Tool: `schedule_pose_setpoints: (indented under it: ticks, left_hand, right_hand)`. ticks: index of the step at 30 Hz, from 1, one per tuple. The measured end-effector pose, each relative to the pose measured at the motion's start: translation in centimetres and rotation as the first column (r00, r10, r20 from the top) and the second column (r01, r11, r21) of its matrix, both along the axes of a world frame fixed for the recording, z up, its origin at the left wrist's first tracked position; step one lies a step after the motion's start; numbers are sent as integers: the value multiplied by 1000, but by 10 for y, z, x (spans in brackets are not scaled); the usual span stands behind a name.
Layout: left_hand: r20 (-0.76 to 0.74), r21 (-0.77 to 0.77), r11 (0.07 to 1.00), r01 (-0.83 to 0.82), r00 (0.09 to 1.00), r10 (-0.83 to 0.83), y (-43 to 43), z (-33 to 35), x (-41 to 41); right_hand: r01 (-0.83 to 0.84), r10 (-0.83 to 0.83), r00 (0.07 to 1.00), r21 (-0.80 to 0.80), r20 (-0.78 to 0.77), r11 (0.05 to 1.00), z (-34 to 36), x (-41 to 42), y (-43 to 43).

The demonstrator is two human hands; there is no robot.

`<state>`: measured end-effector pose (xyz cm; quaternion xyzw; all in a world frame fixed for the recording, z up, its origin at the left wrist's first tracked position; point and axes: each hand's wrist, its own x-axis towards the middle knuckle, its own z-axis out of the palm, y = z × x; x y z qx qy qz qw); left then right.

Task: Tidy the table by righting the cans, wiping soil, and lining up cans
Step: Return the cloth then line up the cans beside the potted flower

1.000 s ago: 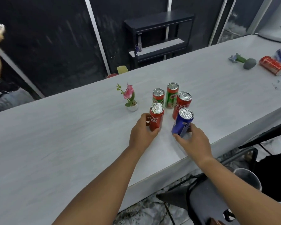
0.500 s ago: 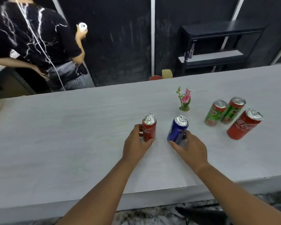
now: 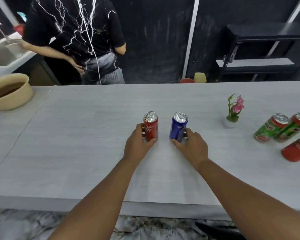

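Observation:
A red cola can (image 3: 151,125) stands upright at the middle of the pale table (image 3: 76,135), and my left hand (image 3: 137,144) is wrapped around its lower left side. Just to its right a blue can (image 3: 178,126) stands upright with my right hand (image 3: 190,146) gripping its base. A small gap separates the two cans. At the right edge stand two green-and-red cans (image 3: 270,128) (image 3: 292,129) side by side, with another red cola can (image 3: 297,148) in front of them, partly cut off.
A small pink flower in a white pot (image 3: 233,111) stands right of the blue can. A beige bowl (image 3: 9,91) sits at the far left. Behind the table stands a person in a black shirt (image 3: 76,37), and a dark shelf (image 3: 267,49) is at back right.
Both hands have slid the red and blue cans leftward, away from the other three cans and the flower. My view has swung left, bringing the bowl and the person into sight.

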<state>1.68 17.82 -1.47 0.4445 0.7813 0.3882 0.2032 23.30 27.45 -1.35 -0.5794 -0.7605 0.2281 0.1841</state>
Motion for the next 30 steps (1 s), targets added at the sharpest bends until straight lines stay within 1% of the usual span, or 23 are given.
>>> schedule_pose_setpoints:
  ticks: [7, 13, 20, 26, 30]
  left_hand:
    - [-34, -8, 1000, 6, 999, -6, 5, -5, -23]
    - [-55, 10, 1000, 18, 998, -18, 5, -8, -25]
    - [-81, -14, 1000, -1, 997, -1, 7, -7, -21]
    - [-69, -18, 998, -52, 996, 51, 8, -8, -14]
    - [-32, -27, 988, -155, 988, 154, -10, -18, 2]
  right_hand:
    - [81, -82, 996, -2, -35, 997, -1, -22, -2]
    - [123, -122, 992, 47, -37, 991, -4, -28, -5]
    - [91, -91, 996, 32, -7, 995, -1, -30, 3]
    - [79, -83, 995, 74, 57, 994, -2, -35, 5]
    - [1, -13, 992, 100, 127, 995, -13, -25, -3]
